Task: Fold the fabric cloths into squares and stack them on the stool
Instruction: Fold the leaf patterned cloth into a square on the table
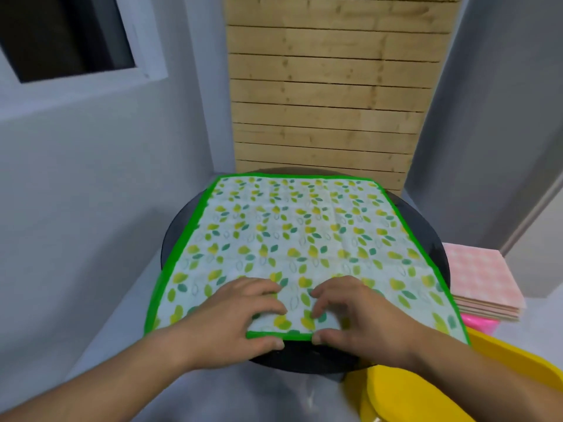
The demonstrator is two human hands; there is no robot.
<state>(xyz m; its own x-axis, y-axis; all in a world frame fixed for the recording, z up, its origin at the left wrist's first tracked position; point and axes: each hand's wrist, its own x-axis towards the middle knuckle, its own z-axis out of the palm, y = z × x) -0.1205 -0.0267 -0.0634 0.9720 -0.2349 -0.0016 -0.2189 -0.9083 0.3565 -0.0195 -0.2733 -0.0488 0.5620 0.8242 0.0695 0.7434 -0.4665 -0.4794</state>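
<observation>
Nearest, the left hand (243, 312) and right hand (350, 312) each pinch the near green hem of the leaf-print cloth (298, 233), fingers curled on top, thumbs under the edge. The cloth lies spread flat over the round dark stool (432, 239). An uneven lift could skew the fold; its overhanging corners may drag it off. Folded pink cloths (481, 281) sit right.

Grey walls (91, 178), a dark window (61, 35) upper left, wooden slat panel (329, 95) behind
</observation>
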